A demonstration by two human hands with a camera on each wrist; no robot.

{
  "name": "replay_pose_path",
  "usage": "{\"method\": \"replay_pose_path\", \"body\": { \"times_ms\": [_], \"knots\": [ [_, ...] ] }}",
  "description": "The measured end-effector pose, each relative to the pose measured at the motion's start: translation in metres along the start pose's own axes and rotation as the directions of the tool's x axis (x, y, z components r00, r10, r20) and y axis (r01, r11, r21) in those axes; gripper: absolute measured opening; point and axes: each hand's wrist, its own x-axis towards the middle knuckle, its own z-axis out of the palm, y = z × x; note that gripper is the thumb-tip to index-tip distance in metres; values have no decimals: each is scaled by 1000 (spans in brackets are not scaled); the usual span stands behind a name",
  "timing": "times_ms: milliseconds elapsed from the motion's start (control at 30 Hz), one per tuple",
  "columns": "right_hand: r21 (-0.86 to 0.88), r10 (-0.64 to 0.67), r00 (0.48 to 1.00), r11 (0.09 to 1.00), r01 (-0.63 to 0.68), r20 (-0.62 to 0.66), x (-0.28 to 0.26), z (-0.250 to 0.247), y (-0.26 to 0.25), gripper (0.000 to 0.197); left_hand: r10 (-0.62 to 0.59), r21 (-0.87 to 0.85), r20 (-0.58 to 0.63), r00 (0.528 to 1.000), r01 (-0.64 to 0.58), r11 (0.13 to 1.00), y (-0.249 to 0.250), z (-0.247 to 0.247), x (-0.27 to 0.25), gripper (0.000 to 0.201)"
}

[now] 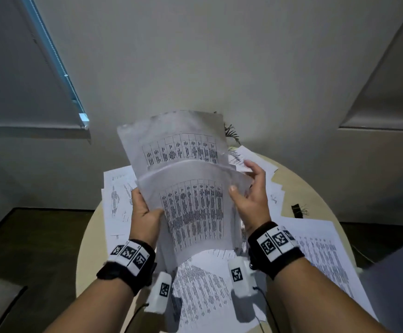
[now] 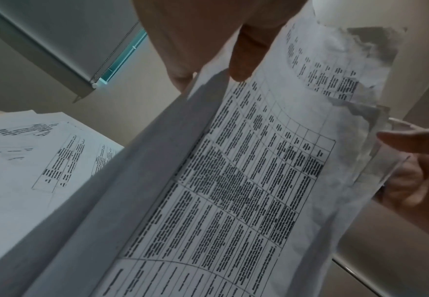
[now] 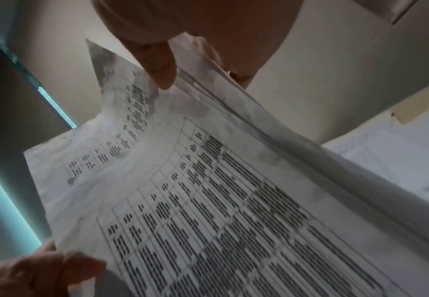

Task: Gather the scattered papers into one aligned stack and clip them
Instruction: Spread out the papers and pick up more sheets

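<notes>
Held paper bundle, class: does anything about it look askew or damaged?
Yes. In the held bundle of white printed sheets, gripped by the left hand and right hand, one back sheet sticks up unaligned; its top looks grey-smudged.

Pretty dim room overall, only real light is a cyan sliver along the window blind at upper left. Head view bends hard at the edges. Both wrist views are soft, the printed sheets smeared, and thumb shadows fall across them.
</notes>
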Motion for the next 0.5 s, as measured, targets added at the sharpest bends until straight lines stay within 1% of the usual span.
{"method": "replay_pose_path", "body": {
  "times_ms": [67,133,233,300,367,433,467,500],
  "knots": [
    [-33,-81,997,996,81,-14,6,-5,-9,64,3,-13,-20,1000,-3,1000,1,1,1,68],
    [-44,-138,990,989,139,15,12,-7,-18,66,15,-56,-21,1000,-16,998,2,1,2,70],
    [-81,-219,974,971,223,60,21,-6,-35,58,24,-85,0,1000,-24,996,1,1,1,71],
    [-107,-271,959,954,279,81,29,-3,-45,51,13,-109,3,1000,-13,994,1,0,1,64],
    [-104,-286,956,951,291,62,35,0,-52,55,19,-118,-2,1000,-19,993,0,-1,0,64],
    [-85,-298,953,950,302,54,38,1,-53,63,18,-108,-1,1000,-18,994,-4,-3,-1,56],
    [-68,-308,949,948,312,64,38,1,-53,64,9,-96,11,1000,-8,995,-6,-4,-2,54],
    [-54,-314,946,946,318,78,37,2,-51,59,2,-83,36,999,1,997,-7,-5,-4,51]
  ]
}}
